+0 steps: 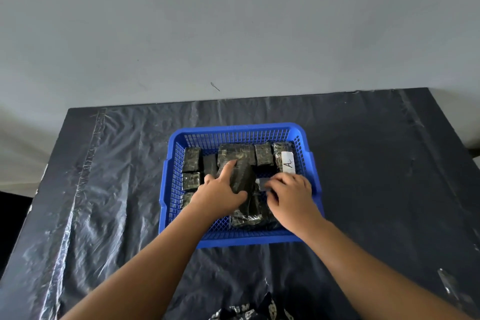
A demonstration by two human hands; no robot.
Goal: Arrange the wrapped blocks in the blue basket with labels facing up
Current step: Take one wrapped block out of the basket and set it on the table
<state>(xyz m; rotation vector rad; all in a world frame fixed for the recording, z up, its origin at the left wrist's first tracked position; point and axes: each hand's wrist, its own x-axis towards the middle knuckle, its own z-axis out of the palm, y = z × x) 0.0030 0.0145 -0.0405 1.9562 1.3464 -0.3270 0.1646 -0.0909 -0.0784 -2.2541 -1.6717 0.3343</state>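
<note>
A blue mesh basket (233, 131) sits mid-table and holds several dark blocks wrapped in clear film. One long block (244, 177) lies tilted in the basket's middle. My left hand (220, 190) grips it, index finger stretched along its top and thumb against its side. My right hand (292, 192) rests on the neighbouring blocks, fingers curled at a pale label (262, 183); whether it grips anything is unclear. At the far right of the basket a block (287, 161) shows a white label marked "A" facing up. Smaller blocks (191, 160) line the left side.
The table (376, 164) is covered in black plastic sheeting and stands against a grey wall. A strip of tape (85, 164) runs down the sheet on the left. Patterned dark cloth (249, 312) shows at the bottom edge.
</note>
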